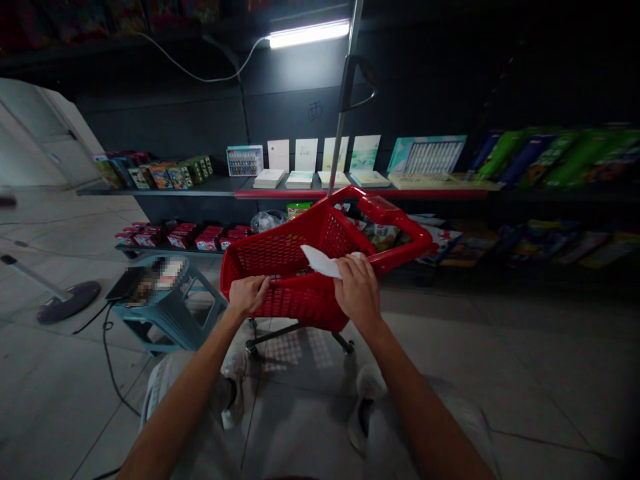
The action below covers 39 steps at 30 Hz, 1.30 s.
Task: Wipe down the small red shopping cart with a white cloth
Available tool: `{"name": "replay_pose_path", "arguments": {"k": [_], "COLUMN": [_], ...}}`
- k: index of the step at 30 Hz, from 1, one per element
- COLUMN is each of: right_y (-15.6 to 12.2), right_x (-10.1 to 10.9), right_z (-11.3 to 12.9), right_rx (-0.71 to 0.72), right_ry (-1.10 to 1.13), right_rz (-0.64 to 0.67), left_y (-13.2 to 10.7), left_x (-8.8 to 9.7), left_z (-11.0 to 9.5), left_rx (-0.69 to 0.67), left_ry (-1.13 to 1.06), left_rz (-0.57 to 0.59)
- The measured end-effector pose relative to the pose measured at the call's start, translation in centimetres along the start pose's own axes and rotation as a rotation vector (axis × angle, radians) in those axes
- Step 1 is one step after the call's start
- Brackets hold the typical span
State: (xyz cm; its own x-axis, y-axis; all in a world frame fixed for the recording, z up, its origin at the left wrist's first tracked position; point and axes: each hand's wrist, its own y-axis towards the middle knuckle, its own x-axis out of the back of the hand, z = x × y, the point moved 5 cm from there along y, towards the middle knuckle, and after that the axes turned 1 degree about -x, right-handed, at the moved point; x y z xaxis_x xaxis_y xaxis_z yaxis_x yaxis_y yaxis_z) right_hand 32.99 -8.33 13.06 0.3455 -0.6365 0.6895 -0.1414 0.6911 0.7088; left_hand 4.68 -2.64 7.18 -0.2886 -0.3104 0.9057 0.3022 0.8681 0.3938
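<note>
A red plastic shopping cart [300, 303] stands on its wheels right in front of me, its handle pointing to the right. My left hand [249, 295] is closed over the near rim of the basket, toward the cart's left end. Farther right, my right hand [358, 288] is closed on a white tissue [321, 261] at the near rim. Part of the tissue sticks out to the left of the fingers, over the basket. The inside of the basket shows only in part.
A blue-grey plastic stool [173, 313] with blurred-out items on top and a cable stands at the left. Behind the cart is a shelf [210, 189] with books and boxes. A metal pole [340, 133] rises behind the cart. A round stand base [69, 302] lies far left.
</note>
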Motion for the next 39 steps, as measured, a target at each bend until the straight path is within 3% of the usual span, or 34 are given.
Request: {"name": "replay_pose_path", "arguments": {"k": [4, 8, 12, 15, 17, 20, 26, 29, 32, 35, 37, 39], "right_y": [0.3, 0.0, -0.5, -0.6, -0.5, -0.2, 1.5, 4.0, 7.2, 9.4, 9.6, 8.8], "right_x": [2.6, 4.0, 4.6, 4.6, 4.8, 5.3, 7.2, 7.5, 6.7, 4.9, 4.0, 4.0], "right_z": [-4.6, -7.6, -8.1, -6.7, -5.5, -4.1, -4.2, -4.3, -4.2, -5.2, -7.2, -10.5], "right_rx": [-0.045, -0.103, -0.165, -0.177, -0.184, -0.194, -0.4, -0.467, -0.454, -0.465, -0.527, -0.629], "right_ry": [-0.098, -0.122, -0.121, -0.103, -0.078, 0.009, 0.393, 0.634, 0.751, 0.865, 0.98, 1.086], "right_rz": [-0.137, -0.217, -0.259, -0.248, -0.242, -0.234, -0.3, -0.285, -0.243, -0.254, -0.351, -0.528], "left_y": [0.6, 1.4, 2.7, 3.6, 4.0, 3.8, 2.0, 1.8, 2.8, 4.3, 5.0, 5.4], "left_x": [-0.2, -0.4, -0.7, -0.4, 0.1, 1.2, 2.4, 2.2, 1.5, -0.3, -1.4, -1.9], "left_z": [2.0, 3.9, 5.6, 6.0, 5.4, 2.7, -4.6, -6.9, -7.3, -6.5, -5.9, -5.4], "left_rx": [-0.023, -0.046, -0.052, -0.024, -0.017, -0.079, -0.272, -0.312, -0.25, -0.189, -0.174, -0.164], "left_ry": [-0.035, -0.041, -0.008, 0.018, -0.009, -0.107, -0.337, -0.374, -0.376, -0.348, -0.328, -0.323], "left_rz": [-0.018, -0.03, -0.024, -0.112, -0.202, -0.294, -0.311, -0.328, -0.348, -0.253, -0.193, -0.187]}}
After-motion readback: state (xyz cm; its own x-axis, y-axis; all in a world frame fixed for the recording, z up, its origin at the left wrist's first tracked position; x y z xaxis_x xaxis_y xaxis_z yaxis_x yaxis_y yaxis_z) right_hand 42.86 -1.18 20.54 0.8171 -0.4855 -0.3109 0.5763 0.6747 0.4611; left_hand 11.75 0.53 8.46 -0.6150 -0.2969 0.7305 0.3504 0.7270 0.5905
